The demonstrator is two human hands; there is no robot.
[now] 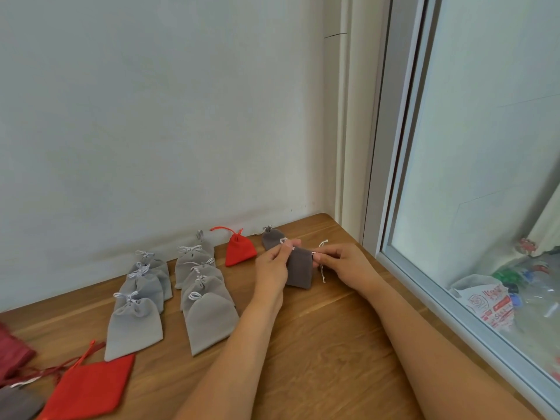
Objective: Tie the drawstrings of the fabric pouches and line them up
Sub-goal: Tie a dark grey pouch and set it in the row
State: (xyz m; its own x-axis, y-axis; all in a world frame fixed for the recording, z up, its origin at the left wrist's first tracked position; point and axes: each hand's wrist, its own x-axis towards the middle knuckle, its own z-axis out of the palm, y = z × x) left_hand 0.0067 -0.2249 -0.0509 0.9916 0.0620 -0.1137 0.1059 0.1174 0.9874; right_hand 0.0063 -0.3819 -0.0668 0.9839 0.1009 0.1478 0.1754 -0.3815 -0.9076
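Note:
A dark grey pouch (299,269) lies on the wooden table (318,353) between my hands. My left hand (272,265) pinches its white drawstring at the pouch's left top corner. My right hand (345,265) pinches the drawstring (323,272) on the right side, and loose ends hang down beside it. Behind it lies another dark grey pouch (271,239), tied. A tied red pouch (239,250) sits to its left. Two rows of light grey tied pouches (136,322) (209,319) overlap further left.
An untied red pouch (91,386) with loose red strings lies at the near left, beside a dark red pouch (12,356) and a grey pouch (18,404) at the frame edge. A white wall backs the table. A window (485,207) runs along the right edge.

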